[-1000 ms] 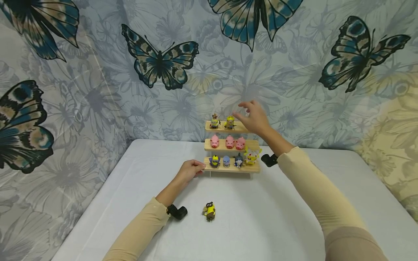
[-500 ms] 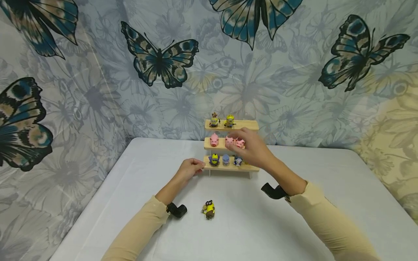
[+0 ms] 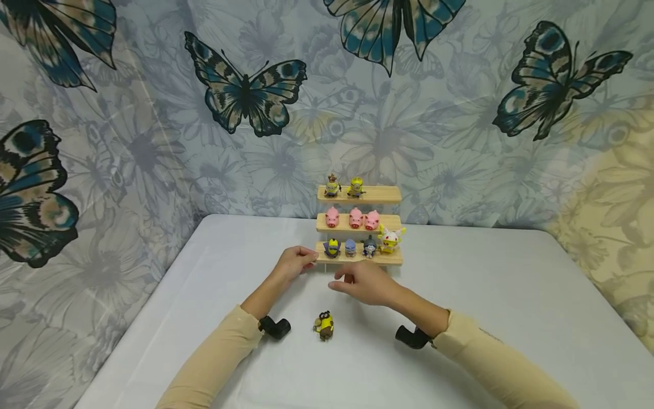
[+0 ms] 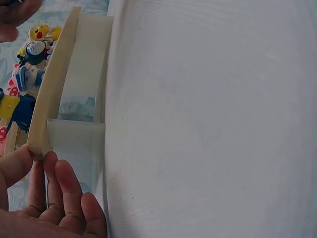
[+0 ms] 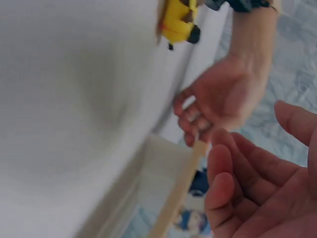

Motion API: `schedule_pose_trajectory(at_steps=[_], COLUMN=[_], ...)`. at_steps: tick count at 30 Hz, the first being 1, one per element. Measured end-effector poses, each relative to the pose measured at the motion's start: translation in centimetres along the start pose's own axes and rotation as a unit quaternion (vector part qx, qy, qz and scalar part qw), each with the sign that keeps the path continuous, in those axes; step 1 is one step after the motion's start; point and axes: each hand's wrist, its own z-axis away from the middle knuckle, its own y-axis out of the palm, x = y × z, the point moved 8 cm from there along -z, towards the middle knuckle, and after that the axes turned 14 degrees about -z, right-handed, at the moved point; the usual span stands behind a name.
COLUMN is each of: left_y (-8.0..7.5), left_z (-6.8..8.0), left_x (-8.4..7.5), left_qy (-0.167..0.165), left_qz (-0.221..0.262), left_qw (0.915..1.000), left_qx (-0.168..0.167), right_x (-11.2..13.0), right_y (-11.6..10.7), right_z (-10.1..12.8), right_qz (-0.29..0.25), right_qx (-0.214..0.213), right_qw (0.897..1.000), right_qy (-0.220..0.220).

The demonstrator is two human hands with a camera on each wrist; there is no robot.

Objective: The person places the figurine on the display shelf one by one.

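A three-tier wooden display stand (image 3: 382, 195) bears small toy figurines. My left hand (image 3: 293, 264) pinches the left end of its lowest board; in the left wrist view the thumb and fingertips meet at the board's corner (image 4: 40, 141). My right hand (image 3: 369, 284), holding nothing, hovers in front of the stand with relaxed, slightly bent fingers. Nearer to me, a yellow and brown minion figurine (image 3: 324, 326) is on the white table; the right wrist view catches part of this yellow figurine (image 5: 177, 24) at its top.
Two minion figurines (image 3: 356, 187) stand on the top board, three pink pigs (image 3: 332, 217) on the middle one. The lowest holds several figurines, including a caped minion (image 3: 332, 248) and a white-and-yellow figure (image 3: 390, 240) at the right end. A butterfly-print cloth (image 3: 409, 142) hangs behind.
My right hand has come down from beside the top board, past the shelves, toward the table and the minion figurine. The left hand has kept its hold on the stand.
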Motion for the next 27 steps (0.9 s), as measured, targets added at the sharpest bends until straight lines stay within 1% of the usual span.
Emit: schedule_pose_trajectory(at_steps=[3,6,10,17,22,27], left_y=[0.0,-0.1,-0.2,-0.2,-0.2,-0.2], left_z=[0.0,0.1,0.0,-0.2,-0.1,-0.1], left_x=[0.1,0.1,0.1,0.1,0.0,0.0], left_qy=[0.002,0.004,0.003,0.003,0.003,0.001], left_qz=[-0.002,0.001,0.003,0.004,0.004,0.003], left_qw=[1.0,1.0,1.0,1.0,1.0,1.0], left_qx=[0.001,0.003,0.004,0.004,0.002,0.002], right_x=[-1.1,-1.5,-1.5,-1.7,-1.9,-2.0], right_y=[1.8,2.9,3.7,4.9,6.0,6.6], right_z=[-0.3,-0.5,-0.5,-0.4,0.0,0.2], right_qz=[0.015,0.023,0.028,0.021,0.018,0.01], right_qx=[0.028,0.039,0.041,0.06,0.073,0.066], right_qw=[0.999,0.998,0.998,0.996,0.995,0.996], right_qy=[0.03,0.037,0.036,0.068,0.064,0.061])
